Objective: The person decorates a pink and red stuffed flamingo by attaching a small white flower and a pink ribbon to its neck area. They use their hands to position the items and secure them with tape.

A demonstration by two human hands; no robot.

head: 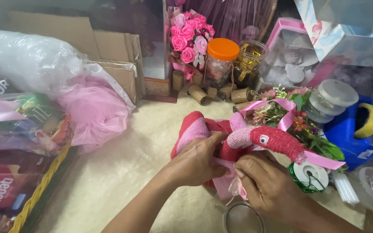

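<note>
We log: towel figure (pixel 242 138), red and pink, stick-on eye, lying on cream fleece cover (pixel 121 172), centre. Left hand (pixel 197 162) cupped over its body, fingers curled, pressing. Right hand (pixel 266 183) fingers pinched shut on pink ribbon (pixel 234 187) beneath figure. Ribbon spool (pixel 311 176) just beside right hand. Behind: orange-lidded jar (pixel 220 60), pink rose bouquet (pixel 190 36). Wicker basket (pixel 39 187) at left.

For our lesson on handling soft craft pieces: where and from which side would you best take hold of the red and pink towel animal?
Probably grip the towel animal around its thick rolled body, coming from the near side, where the left hand already presses it. The red head juts out to the right on a thin pink neck, likely too floppy to lift by. The right hand pinches pink ribbon below.
</note>
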